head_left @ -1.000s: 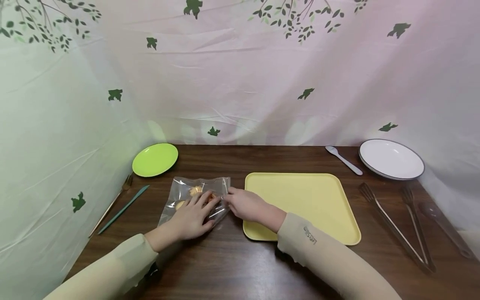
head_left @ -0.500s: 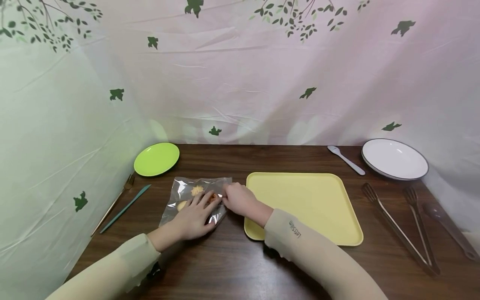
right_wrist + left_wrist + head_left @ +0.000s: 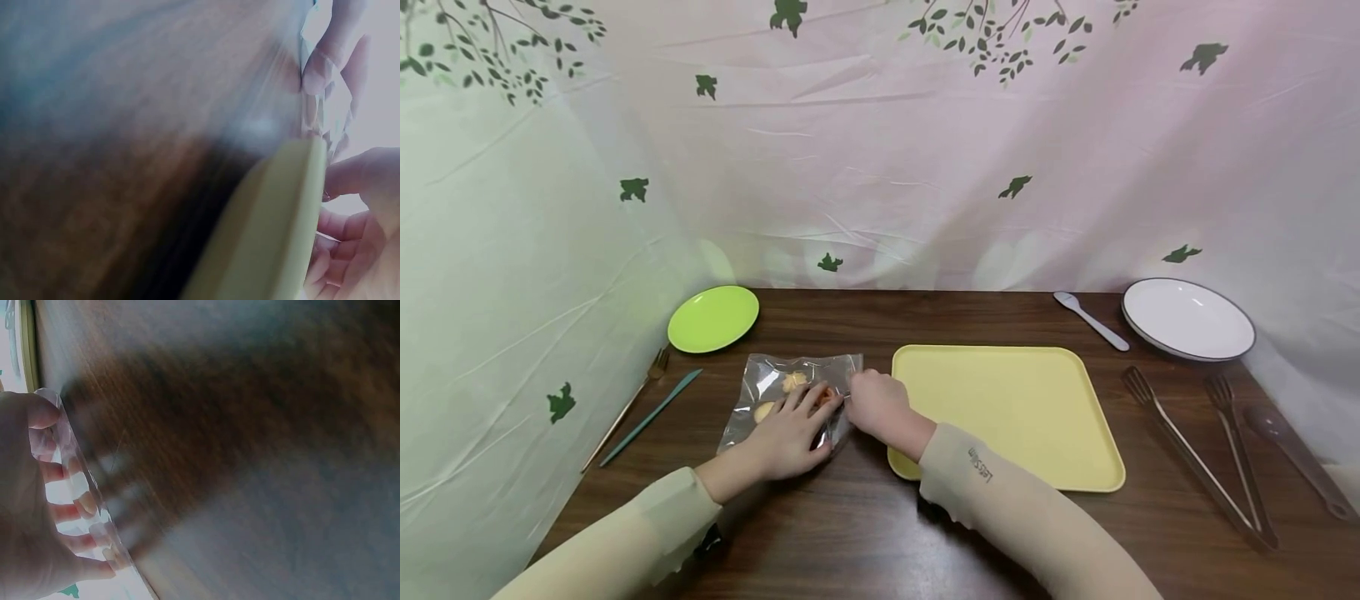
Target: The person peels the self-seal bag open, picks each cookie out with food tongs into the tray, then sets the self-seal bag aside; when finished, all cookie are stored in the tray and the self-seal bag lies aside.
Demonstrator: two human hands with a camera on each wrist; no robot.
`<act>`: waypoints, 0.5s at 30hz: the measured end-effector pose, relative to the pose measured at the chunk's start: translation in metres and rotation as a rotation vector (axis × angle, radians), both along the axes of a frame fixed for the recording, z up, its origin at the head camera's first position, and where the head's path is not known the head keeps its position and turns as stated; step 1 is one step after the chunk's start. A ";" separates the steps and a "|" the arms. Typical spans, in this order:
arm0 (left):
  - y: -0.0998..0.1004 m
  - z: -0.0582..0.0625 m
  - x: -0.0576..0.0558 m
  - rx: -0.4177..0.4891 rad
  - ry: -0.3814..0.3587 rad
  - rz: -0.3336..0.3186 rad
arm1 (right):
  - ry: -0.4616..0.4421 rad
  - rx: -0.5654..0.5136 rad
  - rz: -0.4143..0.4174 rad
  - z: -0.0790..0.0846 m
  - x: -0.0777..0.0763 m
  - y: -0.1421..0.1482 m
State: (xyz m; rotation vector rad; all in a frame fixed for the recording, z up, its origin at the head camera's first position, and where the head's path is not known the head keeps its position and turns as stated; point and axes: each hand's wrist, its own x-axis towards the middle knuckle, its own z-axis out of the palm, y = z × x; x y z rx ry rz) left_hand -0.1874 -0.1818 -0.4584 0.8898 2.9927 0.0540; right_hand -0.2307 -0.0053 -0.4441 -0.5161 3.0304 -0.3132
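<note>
Toward the tabletop's (image 3: pixel 865 533) left edge, the plastic bag (image 3: pixel 766 372) seemed slippery, its cookies (image 3: pixel 793 382) fragile, best gripped where the right hand (image 3: pixel 877 403) pinched the bag's border, the left hand (image 3: pixel 784 437) spread on top.

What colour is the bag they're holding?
The bag is see-through; the head view shows it best.

Brn table (image 3: pixel 865 533) w/ tray (image 3: pixel 1007 417), bag (image 3: pixel 769 385)

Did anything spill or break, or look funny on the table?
Nothing stands out. The cookies I can see lie inside the clear plastic bag, and the yellow tray, lime-green plate and white plate show no visible cracks.
</note>
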 end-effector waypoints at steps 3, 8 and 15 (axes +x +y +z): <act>0.000 0.000 -0.001 0.006 -0.005 -0.002 | 0.010 0.015 -0.015 0.001 0.001 0.000; 0.001 -0.002 -0.003 0.011 -0.016 -0.016 | 0.034 0.050 -0.034 0.000 -0.001 0.006; 0.000 -0.003 -0.003 0.016 -0.008 -0.016 | 0.074 0.070 -0.030 0.002 -0.003 0.013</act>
